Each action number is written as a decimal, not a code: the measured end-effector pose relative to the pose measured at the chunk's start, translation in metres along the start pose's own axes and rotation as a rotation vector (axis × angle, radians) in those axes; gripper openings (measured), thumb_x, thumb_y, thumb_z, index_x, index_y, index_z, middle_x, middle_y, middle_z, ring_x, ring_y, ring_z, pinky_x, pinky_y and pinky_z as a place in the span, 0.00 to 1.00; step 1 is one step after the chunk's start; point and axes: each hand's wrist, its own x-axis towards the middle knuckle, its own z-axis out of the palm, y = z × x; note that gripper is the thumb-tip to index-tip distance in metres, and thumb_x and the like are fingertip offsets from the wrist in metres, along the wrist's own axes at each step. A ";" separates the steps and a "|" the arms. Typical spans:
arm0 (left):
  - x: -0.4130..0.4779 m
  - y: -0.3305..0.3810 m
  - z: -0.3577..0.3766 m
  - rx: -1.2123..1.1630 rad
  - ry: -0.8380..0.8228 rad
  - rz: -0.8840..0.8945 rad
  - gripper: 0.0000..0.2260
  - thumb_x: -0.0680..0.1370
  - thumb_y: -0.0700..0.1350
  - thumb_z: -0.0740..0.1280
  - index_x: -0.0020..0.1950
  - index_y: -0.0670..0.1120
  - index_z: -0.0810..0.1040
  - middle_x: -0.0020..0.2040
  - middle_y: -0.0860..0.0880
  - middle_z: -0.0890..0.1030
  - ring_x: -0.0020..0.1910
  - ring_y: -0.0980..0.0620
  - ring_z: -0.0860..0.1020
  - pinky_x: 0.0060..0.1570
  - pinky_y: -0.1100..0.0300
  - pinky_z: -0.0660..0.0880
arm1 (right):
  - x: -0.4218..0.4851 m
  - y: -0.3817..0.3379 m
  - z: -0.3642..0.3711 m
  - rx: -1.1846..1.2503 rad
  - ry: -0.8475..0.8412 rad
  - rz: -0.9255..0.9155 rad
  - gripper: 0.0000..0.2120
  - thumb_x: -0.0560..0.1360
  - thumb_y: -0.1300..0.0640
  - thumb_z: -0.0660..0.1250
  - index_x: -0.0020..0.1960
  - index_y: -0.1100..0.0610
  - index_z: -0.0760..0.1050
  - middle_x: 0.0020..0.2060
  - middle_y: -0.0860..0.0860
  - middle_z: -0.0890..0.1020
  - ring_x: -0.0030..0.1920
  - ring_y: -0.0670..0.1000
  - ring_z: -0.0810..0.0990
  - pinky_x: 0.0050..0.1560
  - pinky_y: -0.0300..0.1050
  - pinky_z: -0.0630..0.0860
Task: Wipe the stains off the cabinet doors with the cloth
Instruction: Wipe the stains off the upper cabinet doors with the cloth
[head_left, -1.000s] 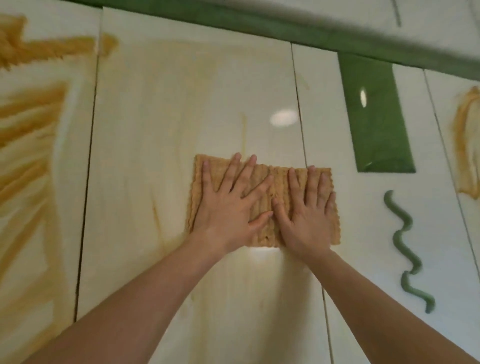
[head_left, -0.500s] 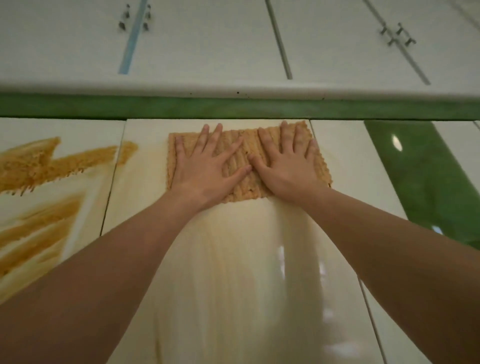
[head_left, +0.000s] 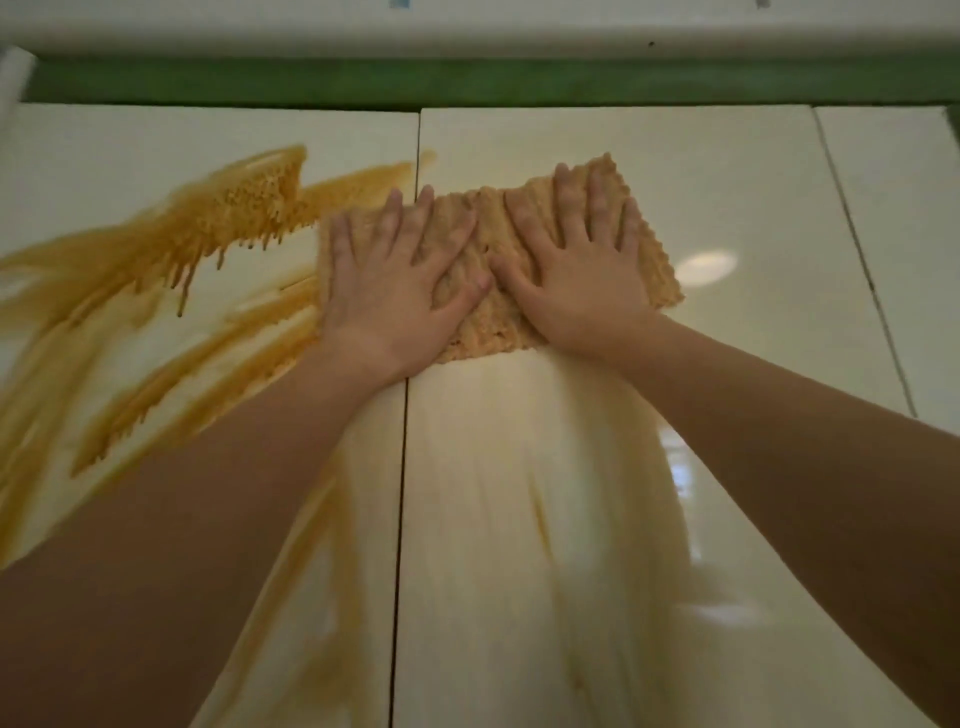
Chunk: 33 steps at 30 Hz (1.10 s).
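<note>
Straddling the seam between two glossy cream cabinet doors (head_left: 727, 197) now, no longer square atop one door: ribbed tan cloth (head_left: 485, 332), slid left and tilted, meeting thick mustard-yellow stains (head_left: 244, 208). Pressed flat by left hand (head_left: 395, 291) and right hand (head_left: 576, 265), fingers straight, spread, gripping nothing.

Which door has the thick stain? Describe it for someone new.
Below the green strip runs a row of cream cabinet doors. Take the leftmost door in view. Only it carries thick orange-brown streaks; the middle door shows a pale smear.
</note>
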 end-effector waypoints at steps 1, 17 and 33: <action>-0.009 -0.002 0.001 0.011 -0.004 0.009 0.31 0.78 0.73 0.36 0.80 0.66 0.39 0.84 0.53 0.39 0.82 0.49 0.37 0.77 0.35 0.37 | -0.011 -0.005 0.003 -0.007 0.003 0.004 0.33 0.81 0.31 0.41 0.83 0.40 0.42 0.83 0.54 0.38 0.82 0.60 0.34 0.78 0.68 0.36; -0.228 0.008 0.017 -0.014 -0.138 0.221 0.31 0.82 0.68 0.43 0.83 0.59 0.44 0.84 0.46 0.41 0.82 0.42 0.40 0.75 0.29 0.45 | -0.248 -0.071 0.034 -0.042 -0.007 0.007 0.32 0.84 0.39 0.47 0.84 0.50 0.51 0.83 0.57 0.50 0.83 0.61 0.46 0.79 0.68 0.47; -0.533 0.138 0.054 -0.053 -0.326 0.182 0.32 0.81 0.66 0.50 0.83 0.56 0.47 0.84 0.43 0.46 0.82 0.37 0.46 0.75 0.28 0.45 | -0.559 -0.055 0.063 0.040 -0.068 -0.177 0.30 0.82 0.44 0.57 0.81 0.53 0.60 0.81 0.56 0.60 0.82 0.60 0.57 0.78 0.67 0.56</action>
